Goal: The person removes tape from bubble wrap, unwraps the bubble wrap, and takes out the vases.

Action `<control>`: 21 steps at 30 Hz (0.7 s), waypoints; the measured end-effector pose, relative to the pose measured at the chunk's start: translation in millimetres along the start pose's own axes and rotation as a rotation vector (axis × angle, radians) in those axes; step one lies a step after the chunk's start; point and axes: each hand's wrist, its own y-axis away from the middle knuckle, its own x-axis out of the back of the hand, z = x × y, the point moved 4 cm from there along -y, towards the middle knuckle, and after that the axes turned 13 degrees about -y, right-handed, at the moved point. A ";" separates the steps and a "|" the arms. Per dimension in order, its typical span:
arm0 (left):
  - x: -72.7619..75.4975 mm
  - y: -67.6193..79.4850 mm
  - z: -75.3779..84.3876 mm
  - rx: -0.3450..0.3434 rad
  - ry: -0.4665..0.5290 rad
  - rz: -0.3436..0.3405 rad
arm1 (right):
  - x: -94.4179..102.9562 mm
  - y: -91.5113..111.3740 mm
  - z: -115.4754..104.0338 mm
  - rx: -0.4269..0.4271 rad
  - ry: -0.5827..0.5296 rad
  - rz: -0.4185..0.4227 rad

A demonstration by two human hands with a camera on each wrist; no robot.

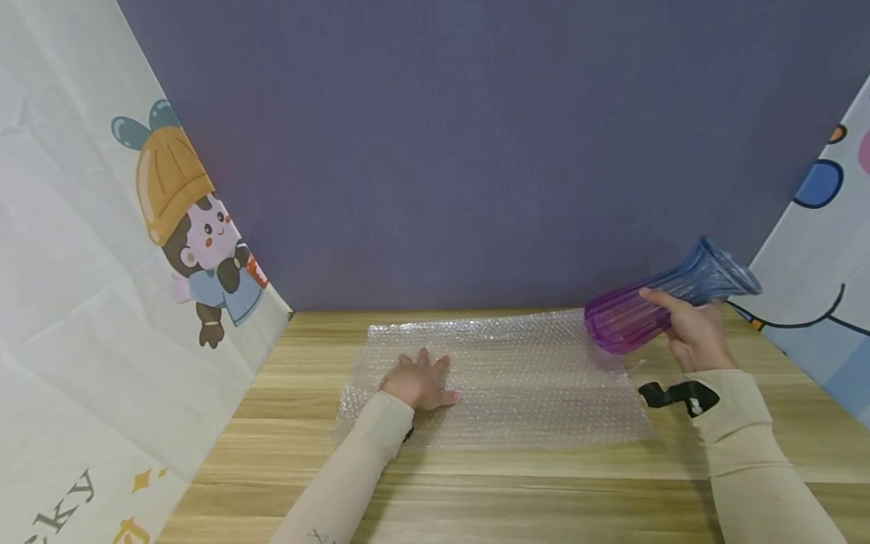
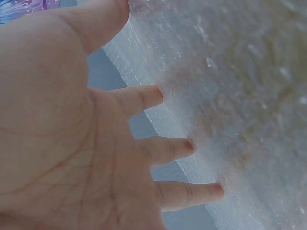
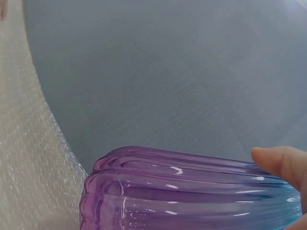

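Observation:
A ribbed glass vase (image 1: 669, 295), purple at its base and blue at its flared mouth, is tilted on its side in the grip of my right hand (image 1: 700, 332). Its base points left, over the right end of a clear bubble wrap sheet (image 1: 516, 385). In the right wrist view the thumb (image 3: 280, 160) lies along the purple-to-blue glass (image 3: 168, 191). With fingers spread, my left hand (image 1: 418, 381) touches the left part of the sheet. The left wrist view shows its fingertips (image 2: 156, 94) against the bubble wrap (image 2: 240, 96).
The bubble wrap lies flat on a wooden table (image 1: 489, 491). A dark blue-grey panel (image 1: 476, 151) rises along the table's back edge. White printed sheets hang at the left (image 1: 81, 227) and right (image 1: 816, 257) sides.

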 end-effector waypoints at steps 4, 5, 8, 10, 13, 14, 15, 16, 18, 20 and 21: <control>0.4 0.5 0.5 -0.002 0.001 -0.003 | 1.7 -1.2 -1.2 0.028 0.005 0.014; 0.6 0.6 0.6 -0.003 0.002 -0.003 | 2.4 -1.6 -1.3 0.034 0.015 0.018; 1.0 1.2 0.5 -0.004 0.006 0.001 | 3.6 -2.8 -1.7 0.052 0.011 0.020; 1.2 1.8 0.4 -0.004 0.009 0.004 | 4.3 -3.5 -2.1 0.066 0.013 0.020; 1.1 2.3 0.3 -0.003 0.013 0.005 | 5.6 -4.6 -2.9 0.088 0.028 0.030; 0.9 2.1 0.4 -0.003 0.014 0.005 | 5.8 -5.0 -3.0 0.094 0.035 0.039; 1.0 2.3 0.5 -0.004 0.013 0.007 | 6.3 -5.4 -3.3 0.101 0.042 0.045; 1.3 2.4 0.5 -0.004 0.012 0.008 | 6.8 -5.8 -3.6 0.105 0.048 0.053; 1.9 2.6 0.7 -0.005 0.012 0.012 | 8.2 -6.5 -4.2 0.110 0.061 0.067; 2.2 2.7 0.9 -0.007 0.011 0.015 | 9.1 -7.1 -4.5 0.118 0.067 0.084; 2.3 2.8 0.9 -0.009 0.012 0.017 | 9.8 -7.4 -5.0 0.122 0.072 0.090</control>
